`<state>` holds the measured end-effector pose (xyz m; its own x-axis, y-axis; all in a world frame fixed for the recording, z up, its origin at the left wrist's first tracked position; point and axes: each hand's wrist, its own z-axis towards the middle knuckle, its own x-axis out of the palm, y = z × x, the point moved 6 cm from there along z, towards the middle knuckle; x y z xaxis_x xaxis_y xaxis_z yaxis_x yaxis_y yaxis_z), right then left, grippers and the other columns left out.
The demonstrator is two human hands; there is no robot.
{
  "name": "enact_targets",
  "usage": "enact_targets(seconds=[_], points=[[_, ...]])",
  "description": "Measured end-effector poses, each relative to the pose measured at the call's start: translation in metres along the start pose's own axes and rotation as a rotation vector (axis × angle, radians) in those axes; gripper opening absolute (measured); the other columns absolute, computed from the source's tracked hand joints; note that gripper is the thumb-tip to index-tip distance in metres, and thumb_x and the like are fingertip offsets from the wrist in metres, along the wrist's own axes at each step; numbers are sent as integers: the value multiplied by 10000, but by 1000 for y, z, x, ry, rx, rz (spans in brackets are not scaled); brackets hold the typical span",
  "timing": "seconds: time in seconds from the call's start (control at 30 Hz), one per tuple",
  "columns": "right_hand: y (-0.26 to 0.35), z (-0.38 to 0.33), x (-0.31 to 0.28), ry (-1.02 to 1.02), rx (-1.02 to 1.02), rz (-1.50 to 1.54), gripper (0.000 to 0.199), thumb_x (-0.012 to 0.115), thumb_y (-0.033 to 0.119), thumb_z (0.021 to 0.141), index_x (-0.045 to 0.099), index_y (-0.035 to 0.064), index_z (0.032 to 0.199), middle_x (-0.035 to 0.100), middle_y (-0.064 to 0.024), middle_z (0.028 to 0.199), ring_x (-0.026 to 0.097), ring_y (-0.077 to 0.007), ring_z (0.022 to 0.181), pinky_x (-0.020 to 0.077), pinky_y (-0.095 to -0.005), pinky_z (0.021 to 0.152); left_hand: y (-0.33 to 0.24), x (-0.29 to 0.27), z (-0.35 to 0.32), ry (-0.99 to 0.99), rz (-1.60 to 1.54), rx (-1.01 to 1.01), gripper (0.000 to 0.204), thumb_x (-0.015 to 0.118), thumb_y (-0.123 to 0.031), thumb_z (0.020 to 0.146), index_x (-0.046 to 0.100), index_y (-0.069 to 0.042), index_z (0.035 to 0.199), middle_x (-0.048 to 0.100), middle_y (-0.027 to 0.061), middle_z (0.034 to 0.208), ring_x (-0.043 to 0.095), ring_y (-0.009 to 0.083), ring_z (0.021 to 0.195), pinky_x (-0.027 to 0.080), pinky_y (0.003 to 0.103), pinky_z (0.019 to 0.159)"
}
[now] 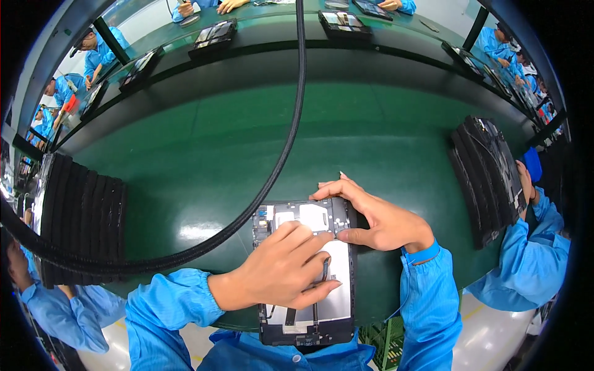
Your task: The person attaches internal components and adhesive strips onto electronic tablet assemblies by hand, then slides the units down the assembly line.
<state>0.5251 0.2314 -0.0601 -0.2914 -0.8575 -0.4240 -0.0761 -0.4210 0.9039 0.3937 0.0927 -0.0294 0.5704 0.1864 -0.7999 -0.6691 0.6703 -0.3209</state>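
An opened tablet (337, 272) lies in front of me at the table's near edge, its inner parts, white panels and black flat cables showing. My left hand (281, 263) is over its middle with the fingers curled down onto it. A black strip, apparently a flat cable (315, 315), runs up between that thumb and forefinger; the pinch itself is partly hidden. My right hand (387, 216) grips the tablet's upper right corner, its thumb on the inner face and its fingers at the top edge. A blue band circles the right wrist.
Stacks of black tablets or trays stand at left (80, 216) and right (489, 179) on the green table (247, 130). A thick black cable (291, 136) arches across the view. More devices (213, 37) lie along the raised far ledge. Co-workers in blue sit around.
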Motion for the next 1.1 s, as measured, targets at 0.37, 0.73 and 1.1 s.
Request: enact_targets(seconds=[0.37, 0.73, 1.1], points=[[-2, 1, 3, 54, 13, -58, 722, 756, 40, 931, 468, 63, 1593, 543, -120, 1562, 348, -372, 1670, -28, -599, 1409, 0, -1, 2, 3, -8, 7, 414, 835, -371, 910, 715, 25, 909, 693, 185, 1168, 597, 325, 996, 486, 434, 872], [2, 4, 4, 59, 126, -24, 741, 672, -25, 846, 497, 42, 1563, 514, -112, 1576, 284, -378, 1699, 34, -535, 1417, 12, -3, -1, -102, -118, -18, 317, 832, -299, 893, 709, -9, 928, 750, 128, 1145, 605, 317, 974, 471, 453, 894], [9, 6, -1, -159, 127, 331, 888, 787, 182, 778, 500, 10, 1600, 560, -170, 1609, 449, -314, 1583, 242, -425, 1363, 56, -56, -67, -369, 55, -437, 70, 647, -75, 963, 671, -26, 1006, 662, 119, 769, 620, 313, 697, 444, 458, 637]])
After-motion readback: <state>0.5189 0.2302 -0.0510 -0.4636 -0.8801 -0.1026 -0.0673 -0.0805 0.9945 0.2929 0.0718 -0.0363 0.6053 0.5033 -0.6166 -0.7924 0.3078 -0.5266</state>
